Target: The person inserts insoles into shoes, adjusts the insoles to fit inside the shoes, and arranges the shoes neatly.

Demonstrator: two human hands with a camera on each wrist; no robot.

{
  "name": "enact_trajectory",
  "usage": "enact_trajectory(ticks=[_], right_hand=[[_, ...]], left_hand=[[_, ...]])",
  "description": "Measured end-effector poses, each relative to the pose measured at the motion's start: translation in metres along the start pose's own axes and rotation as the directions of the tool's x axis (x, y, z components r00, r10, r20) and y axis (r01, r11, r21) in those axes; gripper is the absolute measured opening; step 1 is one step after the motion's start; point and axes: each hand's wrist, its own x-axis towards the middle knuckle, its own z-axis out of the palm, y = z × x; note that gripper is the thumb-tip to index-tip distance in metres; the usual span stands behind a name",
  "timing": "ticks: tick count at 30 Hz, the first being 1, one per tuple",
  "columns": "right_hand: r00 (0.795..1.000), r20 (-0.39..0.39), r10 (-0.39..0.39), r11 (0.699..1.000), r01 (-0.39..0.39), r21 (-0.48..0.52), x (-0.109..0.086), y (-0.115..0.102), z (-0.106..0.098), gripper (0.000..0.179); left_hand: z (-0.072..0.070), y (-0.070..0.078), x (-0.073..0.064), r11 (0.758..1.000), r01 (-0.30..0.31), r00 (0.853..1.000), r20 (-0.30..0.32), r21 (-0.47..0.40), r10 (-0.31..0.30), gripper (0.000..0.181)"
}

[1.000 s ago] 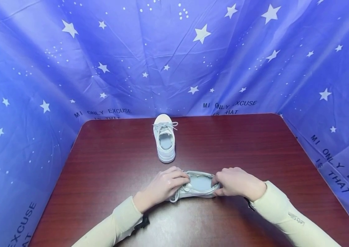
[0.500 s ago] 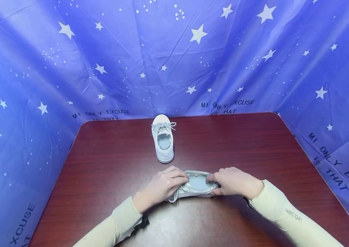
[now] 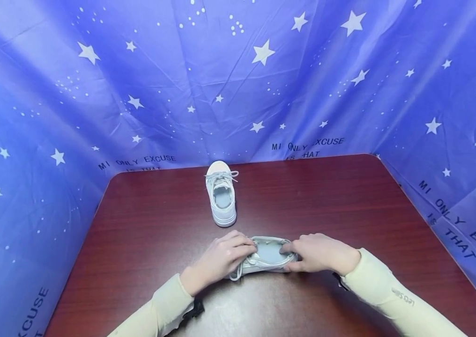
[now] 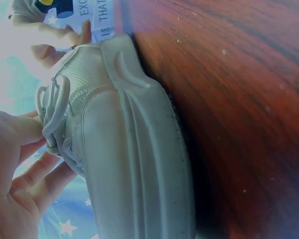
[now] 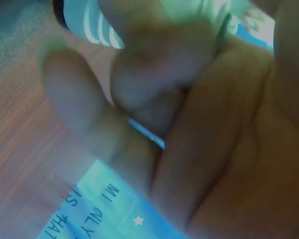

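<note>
A white sneaker (image 3: 263,268) with a pale blue-grey insole (image 3: 269,252) lies crosswise before me, toe to the left. My left hand (image 3: 225,255) grips it at the tongue and laces; the left wrist view shows the thumb and fingers by the bow of the laces (image 4: 56,107). At the heel end, my right hand (image 3: 322,252) has fingers inside the opening and the thumb outside, pinching the heel. In the right wrist view, curled fingers (image 5: 154,74) cover most of the shoe. The toe is largely hidden behind my left hand.
A second white sneaker (image 3: 223,216), laces tied, stands farther back with its toe toward the curtain. Both shoes are on a dark red-brown wooden table (image 3: 326,201). A blue star-printed curtain (image 3: 204,70) encloses the back and sides.
My right hand's fingers have shifted slightly left, farther inside the shoe opening, and its thumb has slid left along the heel. The left hand keeps its grip. The head view has tilted slightly.
</note>
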Motion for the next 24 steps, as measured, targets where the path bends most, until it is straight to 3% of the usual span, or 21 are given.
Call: enact_trajectory(ticks=[3,6,13,17,24], right_hand=[[0.999,0.002,-0.037,0.997,0.036,0.069,0.002,0.004,-0.005,0.021],[0.994,-0.056,-0.090,0.989,0.095,0.110,0.003,0.008,-0.010,0.015],[0.943,-0.263,-0.204,0.974,0.222,0.040,0.020,0.017,-0.015,0.021],[0.933,-0.277,-0.230,0.972,0.234,-0.017,0.032,0.019,-0.013,0.018],[0.914,-0.266,-0.306,0.952,0.289,-0.100,0.050,0.014,-0.008,0.017]], left_hand=[[0.001,0.000,-0.001,1.000,-0.008,1.000,0.008,0.023,0.008,0.014],[0.002,0.000,-0.002,0.999,-0.012,1.000,0.012,0.044,0.012,0.013],[0.001,0.000,-0.003,0.999,-0.005,1.000,-0.005,0.035,0.005,0.016],[-0.001,-0.002,-0.005,1.000,0.000,1.000,-0.020,0.024,0.000,0.018],[-0.008,-0.007,-0.012,0.996,0.042,0.999,-0.036,0.082,-0.039,0.018]])
